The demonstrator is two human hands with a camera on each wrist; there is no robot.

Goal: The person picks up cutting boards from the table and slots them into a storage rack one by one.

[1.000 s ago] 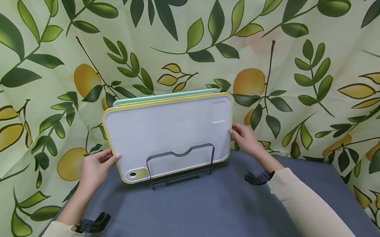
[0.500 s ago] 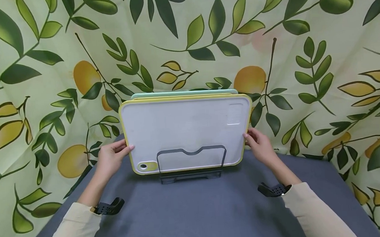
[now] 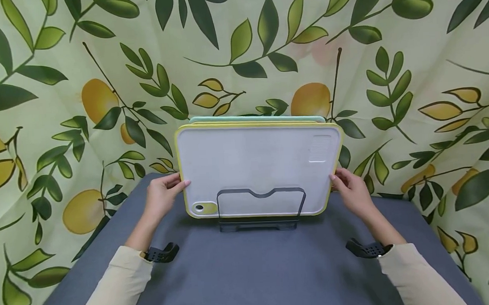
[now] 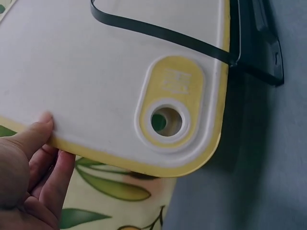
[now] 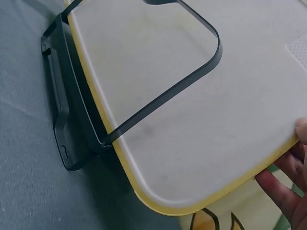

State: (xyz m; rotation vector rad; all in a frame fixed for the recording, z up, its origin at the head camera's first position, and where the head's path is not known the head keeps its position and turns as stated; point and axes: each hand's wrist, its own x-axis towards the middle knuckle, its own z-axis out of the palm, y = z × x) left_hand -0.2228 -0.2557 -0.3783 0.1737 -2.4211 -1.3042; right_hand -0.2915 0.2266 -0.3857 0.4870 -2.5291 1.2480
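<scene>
A white cutting board (image 3: 253, 163) with a yellow rim stands upright in a dark metal rack (image 3: 261, 195) on the table. Behind its top edge shows the strip of a mint-green board (image 3: 259, 118), with another yellow edge between. My left hand (image 3: 161, 192) pinches the board's left edge, thumb on the front face and fingers behind. On the opposite edge my right hand (image 3: 352, 191) pinches in the same way. In the left wrist view, a yellow oval inset (image 4: 175, 76) with a round hole sits at the board's lower corner. The rack's wire crosses the front face.
A dark blue-grey cloth (image 3: 249, 270) covers the table. Close behind the rack hangs a curtain (image 3: 239, 39) printed with leaves and orange fruit. A black strap (image 3: 163, 253) is on the left wrist, and another black strap (image 3: 367, 248) on the right.
The boards and rack, tilted at first, have shifted to the right in view and now stand level. Both hands have moved along with them, keeping their hold on the side edges.
</scene>
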